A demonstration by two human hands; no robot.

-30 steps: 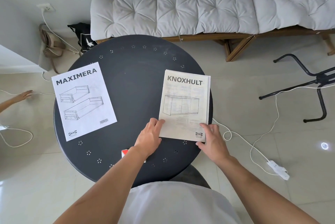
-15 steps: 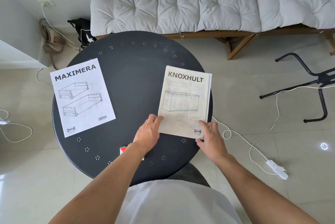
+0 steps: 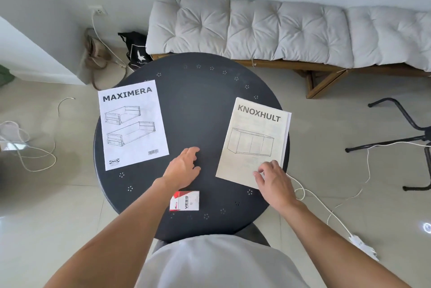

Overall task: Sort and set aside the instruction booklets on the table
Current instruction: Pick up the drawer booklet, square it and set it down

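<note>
Two instruction booklets lie flat on a round dark table (image 3: pixel 198 106). The white MAXIMERA booklet (image 3: pixel 133 124) is at the left edge. The cream KNOXHULT booklet (image 3: pixel 253 141) lies at the right edge, slightly over the rim, on top of other pages. My right hand (image 3: pixel 274 180) pinches its near right corner. My left hand (image 3: pixel 184 166) rests open on the bare table between the two booklets, fingers spread, touching neither. A small red and white booklet (image 3: pixel 185 201) lies near the front edge beside my left forearm.
A cushioned wooden bench (image 3: pixel 279 31) runs along the wall behind the table. Black chair legs (image 3: pixel 396 138) stand at the right. White cables and a power strip (image 3: pixel 363 248) trail over the tiled floor. Bags (image 3: pixel 137 50) lean by the wall at the back left.
My left hand has let go of the KNOXHULT booklet and moved left onto the bare table. The booklet now lies further right, and the small red and white booklet has come into full view.
</note>
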